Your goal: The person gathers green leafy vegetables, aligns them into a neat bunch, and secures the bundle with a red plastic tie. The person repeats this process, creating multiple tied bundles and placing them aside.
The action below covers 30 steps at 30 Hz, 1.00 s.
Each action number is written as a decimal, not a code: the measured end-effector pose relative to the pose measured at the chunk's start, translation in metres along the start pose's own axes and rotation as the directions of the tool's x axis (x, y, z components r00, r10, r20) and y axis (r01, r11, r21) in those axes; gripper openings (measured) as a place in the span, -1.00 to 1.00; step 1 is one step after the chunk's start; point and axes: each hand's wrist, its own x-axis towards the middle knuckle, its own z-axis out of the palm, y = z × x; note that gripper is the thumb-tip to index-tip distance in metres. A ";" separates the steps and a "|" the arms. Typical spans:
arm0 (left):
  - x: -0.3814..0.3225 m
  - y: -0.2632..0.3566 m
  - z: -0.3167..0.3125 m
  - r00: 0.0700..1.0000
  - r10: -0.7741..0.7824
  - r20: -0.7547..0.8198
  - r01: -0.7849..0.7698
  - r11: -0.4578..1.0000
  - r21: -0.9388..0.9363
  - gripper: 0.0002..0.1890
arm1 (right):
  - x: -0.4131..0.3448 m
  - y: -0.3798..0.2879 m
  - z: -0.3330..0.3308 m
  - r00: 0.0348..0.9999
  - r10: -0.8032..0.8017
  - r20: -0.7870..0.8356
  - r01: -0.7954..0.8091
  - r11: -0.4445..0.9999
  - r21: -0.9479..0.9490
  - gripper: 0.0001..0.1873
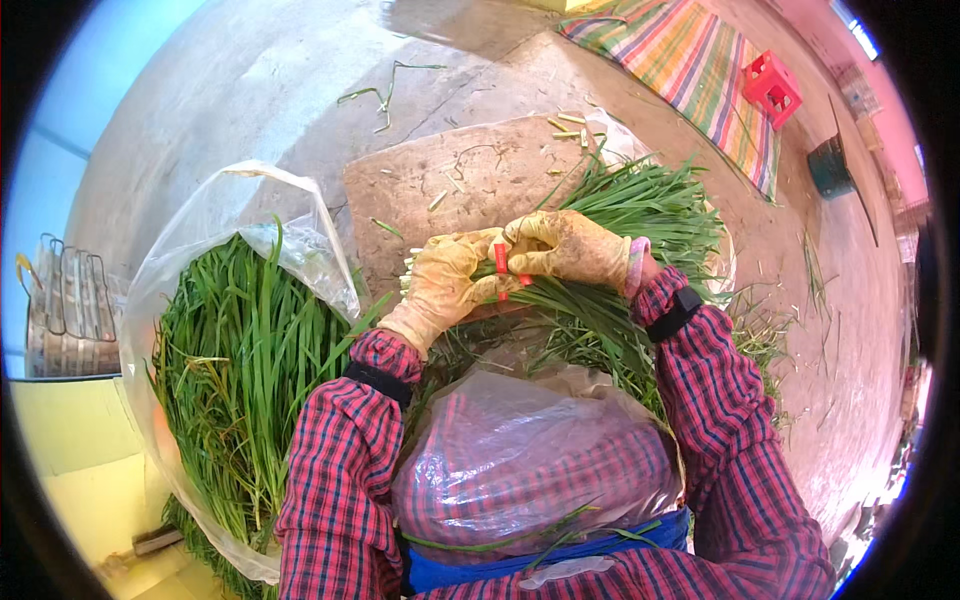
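My left hand (450, 281), in a cream glove, grips a bunch of long green leaves (585, 300), likely garlic chives, near its pale cut stems, which point left. A red band (501, 259) lies around the bunch. My right hand (566, 247), in a soiled cream glove, pinches the band beside the left fingertips. Beyond my right hand, more loose green leaves (645, 202) lie in a pile. Left of my left hand, a clear plastic bag (139, 337) holds a large heap of the same leaves (232, 345).
A worn board (457, 172) with cut stem pieces lies just ahead. Clear plastic (525, 457) covers my lap. Further off are a striped sheet (697, 67), a red plastic stool (772, 88) and a dark green container (830, 166). A wire-handled basket (71, 322) stands far left.
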 end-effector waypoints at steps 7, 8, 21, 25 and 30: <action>0.000 0.006 -0.005 0.994 -0.099 0.038 0.098 0.995 0.031 -0.42 | 0.008 0.003 0.032 0.918 -0.206 -0.339 0.172 0.977 -0.130 -0.88; 0.001 0.008 -0.006 0.988 -0.141 0.060 0.138 0.989 0.050 -0.41 | 0.010 0.006 0.036 0.913 -0.168 -0.371 0.172 0.985 -0.021 -0.88; -0.006 0.043 0.035 0.871 0.063 -0.487 0.069 0.966 0.250 -0.76 | 0.014 0.035 0.039 0.904 0.015 -0.427 0.009 0.998 0.055 -0.84; -0.003 0.038 0.040 0.844 0.105 -0.526 0.018 0.974 0.224 -0.82 | 0.012 0.039 0.041 0.890 -0.036 -0.454 0.061 0.997 0.041 -0.87; -0.001 0.035 0.033 0.899 0.035 -0.437 -0.029 0.999 0.022 -0.86 | 0.016 0.044 0.045 0.874 -0.020 -0.485 0.088 0.989 0.118 -0.89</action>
